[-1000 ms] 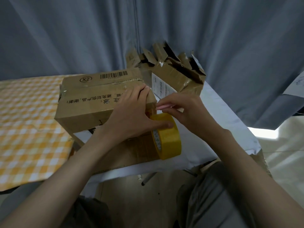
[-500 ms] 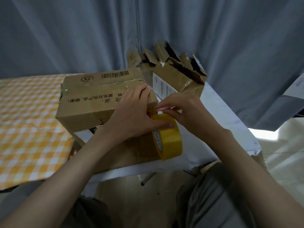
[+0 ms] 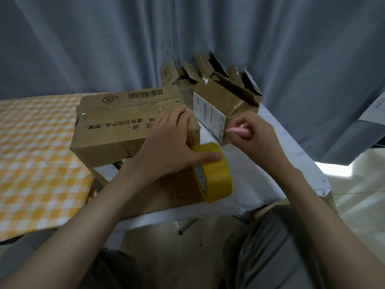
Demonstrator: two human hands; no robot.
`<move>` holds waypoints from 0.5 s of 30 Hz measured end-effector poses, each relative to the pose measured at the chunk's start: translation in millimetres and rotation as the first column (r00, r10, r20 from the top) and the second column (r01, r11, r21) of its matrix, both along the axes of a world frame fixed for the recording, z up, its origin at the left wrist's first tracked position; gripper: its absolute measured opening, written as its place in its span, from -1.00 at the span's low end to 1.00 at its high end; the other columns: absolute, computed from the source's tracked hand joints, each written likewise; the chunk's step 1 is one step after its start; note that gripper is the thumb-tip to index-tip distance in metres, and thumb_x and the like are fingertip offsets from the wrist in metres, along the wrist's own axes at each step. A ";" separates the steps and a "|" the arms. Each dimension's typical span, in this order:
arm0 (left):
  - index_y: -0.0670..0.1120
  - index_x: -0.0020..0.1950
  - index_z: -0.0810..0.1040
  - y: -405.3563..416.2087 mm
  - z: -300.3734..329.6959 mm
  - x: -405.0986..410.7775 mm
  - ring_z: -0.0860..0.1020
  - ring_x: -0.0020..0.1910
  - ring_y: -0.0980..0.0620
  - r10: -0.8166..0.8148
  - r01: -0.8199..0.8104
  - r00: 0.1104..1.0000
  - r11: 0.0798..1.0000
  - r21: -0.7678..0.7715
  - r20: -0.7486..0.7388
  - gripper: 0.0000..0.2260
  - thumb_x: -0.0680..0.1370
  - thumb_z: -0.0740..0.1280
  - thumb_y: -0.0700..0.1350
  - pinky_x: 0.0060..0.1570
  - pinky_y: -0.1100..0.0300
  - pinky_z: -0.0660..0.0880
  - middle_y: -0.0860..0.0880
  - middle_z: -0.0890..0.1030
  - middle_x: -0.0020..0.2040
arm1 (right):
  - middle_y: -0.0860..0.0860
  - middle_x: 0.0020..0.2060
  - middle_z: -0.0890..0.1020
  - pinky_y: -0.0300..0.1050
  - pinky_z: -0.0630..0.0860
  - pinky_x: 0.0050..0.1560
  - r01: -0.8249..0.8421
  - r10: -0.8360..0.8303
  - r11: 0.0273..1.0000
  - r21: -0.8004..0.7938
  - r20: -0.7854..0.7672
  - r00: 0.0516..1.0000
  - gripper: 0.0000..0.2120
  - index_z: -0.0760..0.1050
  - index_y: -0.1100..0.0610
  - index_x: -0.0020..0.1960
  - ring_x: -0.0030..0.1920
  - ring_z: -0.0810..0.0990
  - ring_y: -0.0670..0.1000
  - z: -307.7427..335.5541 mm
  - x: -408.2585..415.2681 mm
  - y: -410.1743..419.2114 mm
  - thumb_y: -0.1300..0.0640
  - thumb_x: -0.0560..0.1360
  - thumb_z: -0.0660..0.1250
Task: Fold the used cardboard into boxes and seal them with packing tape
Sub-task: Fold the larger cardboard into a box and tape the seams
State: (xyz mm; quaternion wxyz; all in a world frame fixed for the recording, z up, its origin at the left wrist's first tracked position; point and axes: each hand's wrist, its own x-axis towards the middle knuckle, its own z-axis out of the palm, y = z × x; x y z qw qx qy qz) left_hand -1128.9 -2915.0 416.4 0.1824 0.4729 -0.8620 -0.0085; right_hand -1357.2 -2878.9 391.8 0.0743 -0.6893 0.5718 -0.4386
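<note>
The left hand (image 3: pixel 166 151) presses the closed cardboard box (image 3: pixel 125 130), thumb on the yellow tape roll (image 3: pixel 214 174). The right hand (image 3: pixel 254 140) pinches a pink cutter (image 3: pixel 239 132); open boxes (image 3: pixel 225 94) behind, contents unseen

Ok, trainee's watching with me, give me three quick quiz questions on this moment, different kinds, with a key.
1. True or false: the tape roll lies flat on the checked cloth.
2. Which hand holds the pink tool? A) left B) right C) neither
3. Fill in: the left hand presses its fingers on the ___ while its thumb lies on the roll.

Key:
1. False: it stands on edge by the box, over the white sheet.
2. B: the right hand grips it, tip towards the box.
3. box
</note>
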 end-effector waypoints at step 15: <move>-0.10 0.58 0.18 -0.3 -1.1 0.4 0.23 0.47 0.01 -0.007 0.007 1.000 1.000 -0.019 0.006 0.17 0.21 0.13 0.69 0.43 0.11 0.11 0.00 0.24 0.53 | -0.14 0.03 0.66 -0.07 0.62 0.03 -0.327 -0.048 0.705 0.629 0.502 0.864 -0.67 0.66 -0.10 0.06 0.09 0.62 -0.08 -0.5 28.1 -11.1 -0.24 0.40 0.44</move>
